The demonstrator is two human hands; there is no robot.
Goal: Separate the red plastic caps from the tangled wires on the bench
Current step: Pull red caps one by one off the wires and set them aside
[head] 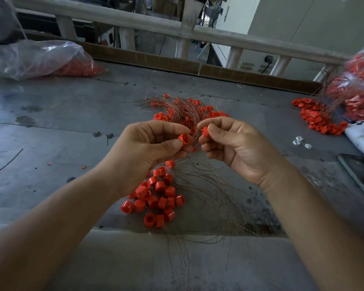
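While both hands work just above the bench (pixel 51 127), step in hand looks like pulling caps off wire. L hand (pixel 151 150) pinches one red cap (pixel 183 139) w/ thumb + fingers; R hand (pixel 231 148) pinches a second cap (pixel 205 131). Tangled wires (pixel 183 110) lie just behind, freed-caps pile (pixel 158 196) below L wrist. Next, prob: firm pinch, straight pull apart, drop cap on pile.

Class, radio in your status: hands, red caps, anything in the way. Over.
Left hand pinches one red plastic cap; right hand pinches a second red cap. Thin coppery wire tangle bunched between them. Loose red caps piled below.
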